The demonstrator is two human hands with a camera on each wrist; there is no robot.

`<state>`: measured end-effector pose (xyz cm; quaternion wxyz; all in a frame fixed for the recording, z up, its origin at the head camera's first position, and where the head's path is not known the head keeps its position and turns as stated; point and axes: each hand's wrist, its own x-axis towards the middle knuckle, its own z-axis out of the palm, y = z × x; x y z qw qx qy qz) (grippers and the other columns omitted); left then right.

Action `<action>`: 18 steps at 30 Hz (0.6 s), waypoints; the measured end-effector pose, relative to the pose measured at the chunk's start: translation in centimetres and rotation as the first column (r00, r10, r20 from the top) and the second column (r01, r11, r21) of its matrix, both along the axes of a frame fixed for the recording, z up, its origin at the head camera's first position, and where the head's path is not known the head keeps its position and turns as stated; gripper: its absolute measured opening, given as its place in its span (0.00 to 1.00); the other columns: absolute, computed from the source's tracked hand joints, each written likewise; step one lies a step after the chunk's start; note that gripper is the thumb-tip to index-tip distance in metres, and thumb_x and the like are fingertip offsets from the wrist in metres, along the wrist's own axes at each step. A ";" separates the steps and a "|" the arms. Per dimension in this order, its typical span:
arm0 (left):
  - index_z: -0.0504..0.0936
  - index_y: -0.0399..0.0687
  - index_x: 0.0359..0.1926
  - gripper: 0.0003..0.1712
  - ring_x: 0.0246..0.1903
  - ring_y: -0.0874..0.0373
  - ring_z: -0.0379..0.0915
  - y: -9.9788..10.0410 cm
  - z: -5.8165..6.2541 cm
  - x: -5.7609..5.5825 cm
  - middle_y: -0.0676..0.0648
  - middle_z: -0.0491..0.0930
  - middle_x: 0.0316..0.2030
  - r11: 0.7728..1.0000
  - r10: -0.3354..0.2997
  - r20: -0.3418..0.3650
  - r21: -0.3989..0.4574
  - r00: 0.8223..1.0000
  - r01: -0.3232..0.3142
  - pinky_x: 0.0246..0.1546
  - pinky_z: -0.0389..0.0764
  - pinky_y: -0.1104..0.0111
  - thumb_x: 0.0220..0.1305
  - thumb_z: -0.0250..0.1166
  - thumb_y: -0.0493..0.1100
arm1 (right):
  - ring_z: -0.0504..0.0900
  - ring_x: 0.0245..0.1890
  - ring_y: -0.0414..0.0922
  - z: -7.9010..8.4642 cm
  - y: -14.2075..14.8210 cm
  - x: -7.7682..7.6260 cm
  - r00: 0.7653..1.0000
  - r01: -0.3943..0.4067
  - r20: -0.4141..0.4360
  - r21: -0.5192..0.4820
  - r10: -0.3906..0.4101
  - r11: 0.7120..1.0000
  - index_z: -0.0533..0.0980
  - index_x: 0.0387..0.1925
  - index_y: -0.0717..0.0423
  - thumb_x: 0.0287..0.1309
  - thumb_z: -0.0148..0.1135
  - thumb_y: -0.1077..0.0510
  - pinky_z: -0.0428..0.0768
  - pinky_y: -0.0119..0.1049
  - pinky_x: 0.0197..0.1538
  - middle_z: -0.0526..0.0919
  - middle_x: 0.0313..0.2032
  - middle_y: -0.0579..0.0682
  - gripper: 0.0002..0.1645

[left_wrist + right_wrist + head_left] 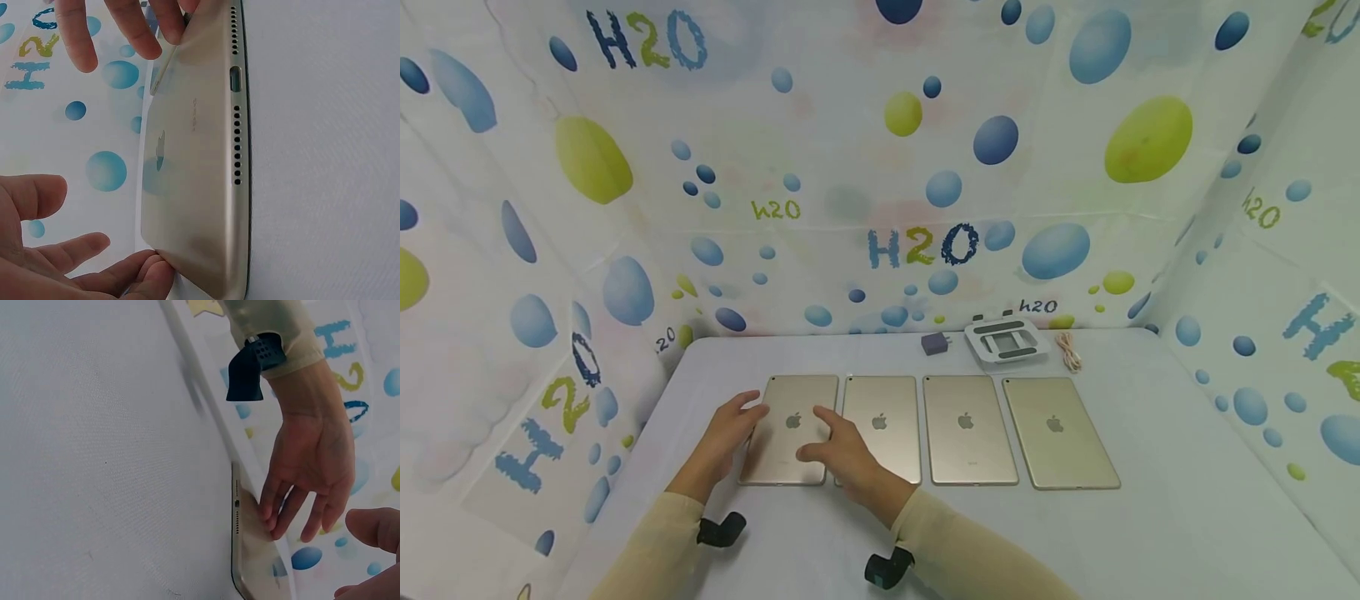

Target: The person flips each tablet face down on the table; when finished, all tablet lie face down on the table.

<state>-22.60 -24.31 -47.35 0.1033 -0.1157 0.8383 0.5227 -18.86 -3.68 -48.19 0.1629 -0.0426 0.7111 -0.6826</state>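
Observation:
Several gold tablets lie back side up in a row, each with a dark apple logo. At the leftmost tablet [778, 458], my left hand [728, 429] has its fingertips against the left edge. The left wrist view shows those fingertips [156, 269] touching the rim, with the thumb held away from it. My right hand [850, 458] is over the gap beside the second tablet [883, 392], its thumb and forefinger spread above the leftmost one. Whether it touches either tablet is unclear. The right wrist view shows the charging port end of a tablet [250, 550].
Farther right lie a third tablet [966, 462] and the rightmost tablet [1071, 458]. Behind the row are a dark charger plug [935, 343], a white folding stand [1006, 340] and a coiled pale cable [1067, 352]. Printed curtains [842, 125] surround the white table [1172, 483].

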 end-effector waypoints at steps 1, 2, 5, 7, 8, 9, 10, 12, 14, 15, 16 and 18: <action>0.54 0.38 0.78 0.36 0.71 0.30 0.59 0.0 0.0 0.0 0.26 0.60 0.72 1.000 0.003 -0.002 0.001 1.000 -0.003 0.70 0.62 0.39 0.77 0.51 0.49 | 0.55 0.77 0.64 0.0 0.0 0.0 1.000 -0.002 0.000 -0.001 0.002 1.000 0.64 0.75 0.55 0.52 0.73 0.63 0.57 0.65 0.74 0.61 0.76 0.60 0.49; 0.55 0.38 0.78 0.36 0.70 0.30 0.60 0.0 -0.1 0.0 0.26 0.61 0.71 1.000 0.013 -0.009 0.004 1.000 -0.013 0.70 0.62 0.39 0.77 0.52 0.49 | 0.55 0.77 0.64 0.1 0.0 0.0 1.000 -0.003 0.001 -0.003 0.003 1.000 0.63 0.76 0.55 0.52 0.72 0.63 0.57 0.65 0.74 0.61 0.76 0.61 0.49; 0.55 0.37 0.78 0.36 0.70 0.30 0.60 -0.1 -0.1 0.1 0.26 0.61 0.71 1.000 0.018 -0.016 0.001 1.000 -0.018 0.70 0.62 0.39 0.77 0.52 0.49 | 0.54 0.77 0.65 0.1 0.1 -0.1 1.000 -0.008 -0.001 -0.002 0.008 1.000 0.64 0.75 0.55 0.53 0.72 0.63 0.57 0.66 0.74 0.60 0.76 0.61 0.48; 0.56 0.38 0.78 0.36 0.71 0.30 0.59 -0.1 -0.1 0.1 0.26 0.61 0.72 1.000 0.022 -0.016 0.002 1.000 -0.022 0.70 0.62 0.39 0.77 0.52 0.49 | 0.54 0.77 0.65 0.1 0.2 -0.1 1.000 -0.014 0.001 -0.004 0.014 1.000 0.64 0.75 0.55 0.53 0.72 0.62 0.58 0.65 0.74 0.60 0.76 0.62 0.48; 0.56 0.38 0.78 0.36 0.71 0.30 0.59 -0.2 -0.1 0.1 0.26 0.61 0.72 1.000 0.020 -0.017 0.001 1.000 -0.020 0.70 0.62 0.40 0.77 0.52 0.49 | 0.54 0.77 0.65 0.1 0.2 -0.2 1.000 -0.018 0.001 -0.007 0.018 1.000 0.64 0.75 0.55 0.54 0.71 0.62 0.59 0.65 0.73 0.59 0.76 0.63 0.48; 0.55 0.37 0.78 0.36 0.71 0.30 0.59 -0.2 -0.2 0.1 0.26 0.60 0.72 1.000 0.010 -0.012 -0.003 1.000 -0.010 0.71 0.62 0.40 0.78 0.51 0.49 | 0.53 0.77 0.65 0.0 0.3 -0.2 1.000 -0.023 0.003 -0.014 0.023 1.000 0.63 0.75 0.55 0.54 0.71 0.62 0.59 0.65 0.73 0.59 0.76 0.63 0.48; 0.55 0.37 0.78 0.36 0.71 0.30 0.59 -0.3 -0.2 0.2 0.26 0.60 0.72 1.000 0.009 -0.013 -0.007 1.000 -0.009 0.71 0.62 0.40 0.78 0.51 0.49 | 0.54 0.77 0.65 -0.1 0.3 -0.2 1.000 -0.030 0.005 -0.022 0.030 0.999 0.63 0.76 0.54 0.54 0.72 0.62 0.60 0.64 0.73 0.58 0.76 0.63 0.48; 0.55 0.37 0.77 0.35 0.71 0.30 0.59 -0.5 -0.4 0.3 0.26 0.60 0.72 1.000 0.008 -0.012 -0.014 1.000 -0.008 0.70 0.64 0.41 0.78 0.52 0.48 | 0.54 0.77 0.66 -0.2 0.8 -0.3 0.999 -0.039 0.005 -0.037 0.040 0.999 0.63 0.76 0.52 0.54 0.72 0.62 0.63 0.63 0.72 0.57 0.77 0.63 0.49; 0.55 0.36 0.77 0.35 0.70 0.30 0.60 -0.8 -0.4 0.5 0.25 0.60 0.72 1.000 -0.005 -0.021 -0.026 1.000 0.004 0.69 0.65 0.41 0.78 0.51 0.48 | 0.54 0.77 0.66 -0.1 2.0 -0.6 0.998 -0.056 0.001 -0.062 0.056 0.997 0.61 0.77 0.50 0.55 0.71 0.61 0.65 0.63 0.71 0.55 0.78 0.63 0.49; 0.55 0.35 0.77 0.36 0.70 0.30 0.60 -0.9 -0.3 0.7 0.25 0.60 0.72 0.999 -0.014 -0.023 -0.039 1.000 0.013 0.69 0.67 0.41 0.78 0.52 0.48 | 0.54 0.77 0.66 0.0 3.1 -0.8 0.998 -0.062 -0.002 -0.077 0.062 0.995 0.60 0.78 0.49 0.56 0.71 0.62 0.66 0.63 0.71 0.54 0.78 0.63 0.50; 0.55 0.36 0.77 0.36 0.70 0.30 0.61 -1.1 -0.2 0.8 0.25 0.61 0.71 0.998 -0.024 -0.025 -0.052 0.999 0.022 0.68 0.68 0.41 0.78 0.52 0.49 | 0.54 0.77 0.65 0.3 4.4 -1.1 0.998 -0.066 -0.010 -0.083 0.066 0.994 0.59 0.78 0.48 0.57 0.70 0.61 0.67 0.64 0.70 0.53 0.78 0.62 0.50; 0.55 0.36 0.77 0.36 0.70 0.30 0.59 -1.5 0.2 1.1 0.25 0.60 0.72 0.995 -0.062 -0.028 -0.086 0.998 0.059 0.68 0.67 0.39 0.78 0.51 0.50 | 0.55 0.76 0.66 1.0 7.9 -1.8 0.997 -0.060 -0.053 -0.064 0.057 0.996 0.58 0.78 0.49 0.58 0.70 0.62 0.67 0.64 0.70 0.53 0.78 0.62 0.50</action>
